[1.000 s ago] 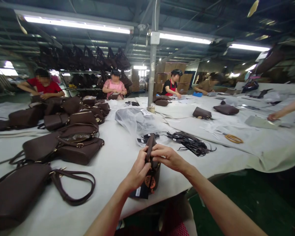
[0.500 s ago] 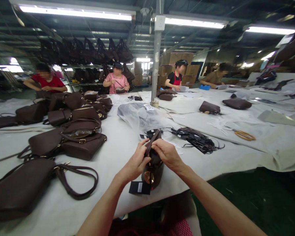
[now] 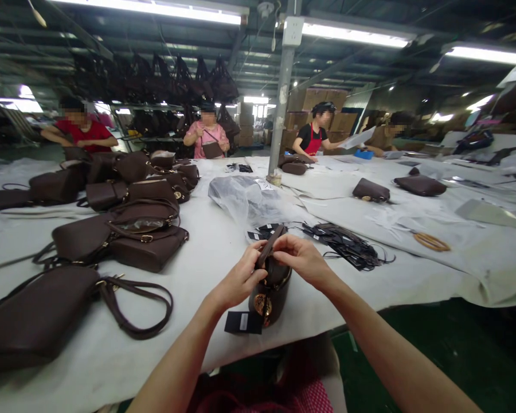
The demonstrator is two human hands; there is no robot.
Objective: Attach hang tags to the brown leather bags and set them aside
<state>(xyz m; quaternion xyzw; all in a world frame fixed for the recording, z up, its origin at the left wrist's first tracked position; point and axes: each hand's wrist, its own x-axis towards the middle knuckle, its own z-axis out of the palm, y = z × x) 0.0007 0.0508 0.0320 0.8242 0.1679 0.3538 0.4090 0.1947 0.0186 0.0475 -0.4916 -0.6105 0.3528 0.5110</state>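
Note:
I hold a small dark brown handbag (image 3: 275,292) upright at the near edge of the white table (image 3: 206,252). My left hand (image 3: 241,279) grips its left side, fingers pinched at the raised strap or flap. My right hand (image 3: 301,259) is closed on the bag's top from the right. A gold round charm and a black hang tag (image 3: 243,322) dangle from the front of the bag.
Several brown handbags (image 3: 141,241) lie on the left, one large bag (image 3: 38,315) nearest. A clear plastic bag (image 3: 241,198) and a heap of black tags (image 3: 344,244) lie beyond my hands. Several people work along the far side, beside a post (image 3: 281,103).
The view has tilted and shifted slightly. My hands have kept hold of the small bag, with the fingers working at its top; the hang tag now hangs lower left.

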